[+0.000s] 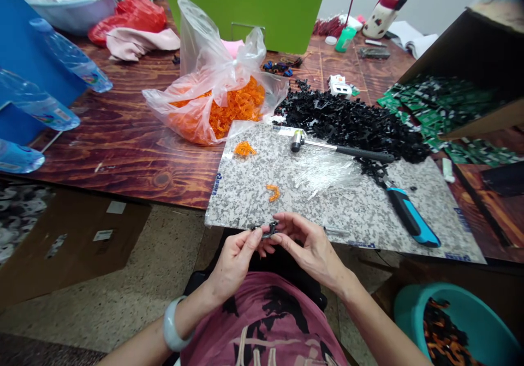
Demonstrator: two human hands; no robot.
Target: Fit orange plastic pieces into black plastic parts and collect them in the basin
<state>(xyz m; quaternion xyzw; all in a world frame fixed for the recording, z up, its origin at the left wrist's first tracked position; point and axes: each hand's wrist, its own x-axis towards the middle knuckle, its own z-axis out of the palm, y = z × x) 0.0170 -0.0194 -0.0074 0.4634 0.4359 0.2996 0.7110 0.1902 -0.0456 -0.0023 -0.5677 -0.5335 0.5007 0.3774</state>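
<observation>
Close to the board's front edge, my left hand (235, 254) and my right hand (305, 246) both pinch a small black plastic part (270, 231). Fingers cover most of it, so its full shape is hidden. Just beyond my hands a curved orange plastic piece (273, 193) lies on the grey speckled board (245, 207). Farther back sits a little cluster of orange pieces (244, 149). Thin clear strips (325, 172) are spread mid-board, with a black-handled mallet (344, 150) lying across their far side. Blue-and-black pliers (411, 216) rest on the right.
A clear bag of orange parts (221, 104) stands behind the board, beside a heap of black parts (347, 117). Green circuit boards (442, 104) spill from a box at right. Below the table's right side is a teal tub (409, 311). Plastic bottles (41, 104) lean at left.
</observation>
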